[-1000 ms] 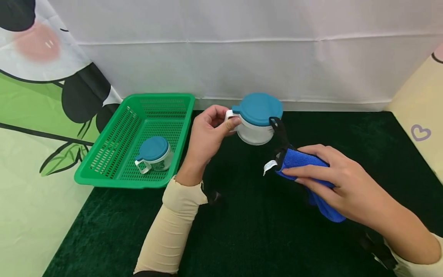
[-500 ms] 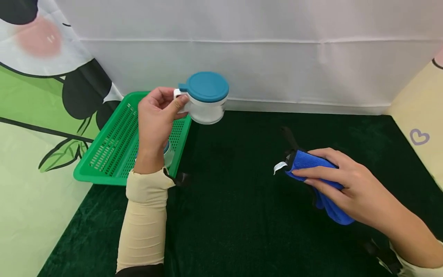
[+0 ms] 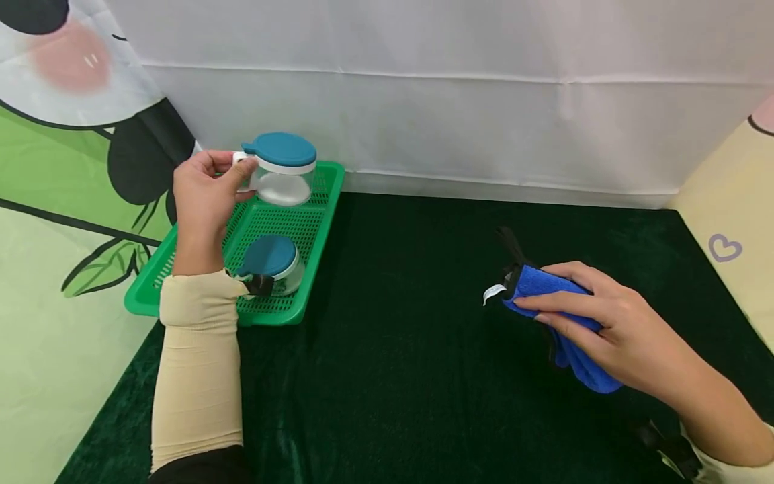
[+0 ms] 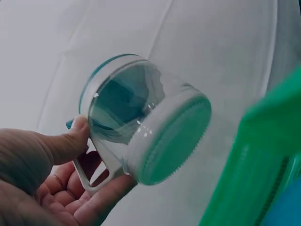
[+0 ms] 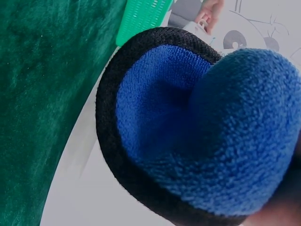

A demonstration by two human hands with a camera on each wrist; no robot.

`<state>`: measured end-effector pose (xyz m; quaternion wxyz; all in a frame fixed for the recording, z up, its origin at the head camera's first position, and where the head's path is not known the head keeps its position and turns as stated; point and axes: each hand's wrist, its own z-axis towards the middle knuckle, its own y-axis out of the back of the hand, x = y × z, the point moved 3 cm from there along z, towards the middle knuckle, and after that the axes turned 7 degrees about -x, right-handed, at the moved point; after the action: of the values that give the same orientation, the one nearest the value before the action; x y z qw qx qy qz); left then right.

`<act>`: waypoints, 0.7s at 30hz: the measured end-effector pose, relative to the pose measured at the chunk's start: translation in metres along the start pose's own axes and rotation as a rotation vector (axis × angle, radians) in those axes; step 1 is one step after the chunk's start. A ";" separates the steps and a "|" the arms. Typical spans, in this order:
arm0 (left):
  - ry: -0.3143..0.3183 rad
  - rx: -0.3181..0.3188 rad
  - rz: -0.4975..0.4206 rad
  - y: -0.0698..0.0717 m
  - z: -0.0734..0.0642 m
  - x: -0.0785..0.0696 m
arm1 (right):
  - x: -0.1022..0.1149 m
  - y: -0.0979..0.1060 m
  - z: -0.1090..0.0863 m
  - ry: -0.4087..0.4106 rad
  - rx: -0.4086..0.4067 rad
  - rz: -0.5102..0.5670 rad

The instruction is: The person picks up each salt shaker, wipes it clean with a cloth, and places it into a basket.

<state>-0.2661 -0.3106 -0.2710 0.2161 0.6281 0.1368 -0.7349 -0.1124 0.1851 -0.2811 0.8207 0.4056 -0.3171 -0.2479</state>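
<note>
My left hand (image 3: 208,185) pinches the white handle of a clear jar (image 3: 281,168) with a blue lid, held up over the back of the green basket (image 3: 320,269). In the left wrist view the jar (image 4: 146,117) is tilted, its see-through side and round base showing, thumb on top of the handle. A second jar (image 3: 272,259) with a blue lid stands in the basket, partly covered by my left wrist strap. On the right, my right hand (image 3: 595,316) grips a folded blue cloth (image 3: 547,286) with black edging, a black loop and a white tag. That cloth (image 5: 235,132) fills the right wrist view.
A dark green cloth (image 3: 411,336) covers the table. Behind it hangs a white backdrop (image 3: 447,128), with a printed panel (image 3: 91,161) at the left and a cream panel (image 3: 734,215) at the right.
My left hand has carried the jar leftward, away from the cloth, to over the basket. The right hand has shifted slightly right, still gripping the cloth.
</note>
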 end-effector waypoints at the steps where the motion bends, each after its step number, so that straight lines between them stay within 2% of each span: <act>1: 0.011 -0.007 0.032 0.004 0.005 0.002 | -0.001 0.000 0.000 -0.003 0.001 0.001; 7: 0.078 -0.018 0.163 0.016 0.027 0.018 | -0.004 0.000 -0.002 -0.020 0.002 0.008; 12: 0.138 0.008 0.285 0.022 0.033 0.037 | -0.007 0.000 -0.003 -0.021 0.005 0.010; 17: 0.168 0.028 0.424 0.026 0.038 0.048 | -0.008 0.001 -0.004 -0.018 0.003 0.010; 21: 0.178 0.041 0.460 0.026 0.040 0.053 | -0.008 0.002 -0.005 -0.027 -0.001 0.012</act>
<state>-0.2943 -0.3596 -0.3145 0.3521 0.7092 -0.0059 -0.6108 -0.1139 0.1944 -0.2847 0.8180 0.4001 -0.3305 -0.2484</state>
